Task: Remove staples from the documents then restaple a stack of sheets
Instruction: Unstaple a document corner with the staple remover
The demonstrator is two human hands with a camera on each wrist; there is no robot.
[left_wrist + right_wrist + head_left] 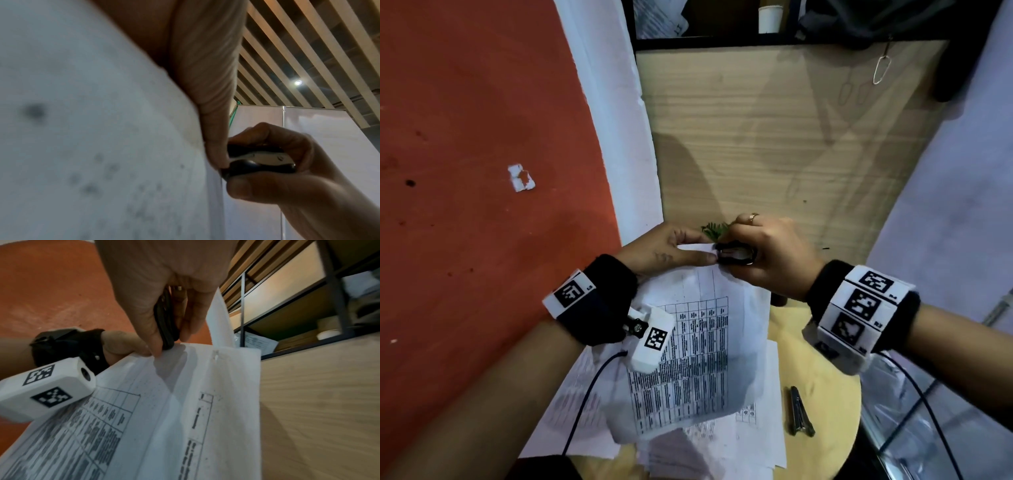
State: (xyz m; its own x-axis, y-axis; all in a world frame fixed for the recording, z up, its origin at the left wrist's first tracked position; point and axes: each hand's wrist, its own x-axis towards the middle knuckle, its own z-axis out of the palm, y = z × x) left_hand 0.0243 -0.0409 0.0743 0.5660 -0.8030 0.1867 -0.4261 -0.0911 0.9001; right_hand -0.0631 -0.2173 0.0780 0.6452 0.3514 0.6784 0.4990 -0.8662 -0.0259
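A printed document with a table on it is lifted above the table. My left hand pinches its top edge between thumb and straight fingers. My right hand grips a black staple remover with a shiny metal middle, pressed against that same top edge right beside the left fingertips. The left wrist view shows the staple remover squeezed between right thumb and fingers, touching my left fingertip. In the right wrist view the staple remover meets the document, whose corner sheet is folded up. The staple itself is hidden.
More loose printed sheets lie on a round yellowish table. A dark metal stapler lies at the table's right. A wooden cabinet panel stands behind the hands, and an orange surface fills the left. Wrist cables hang below.
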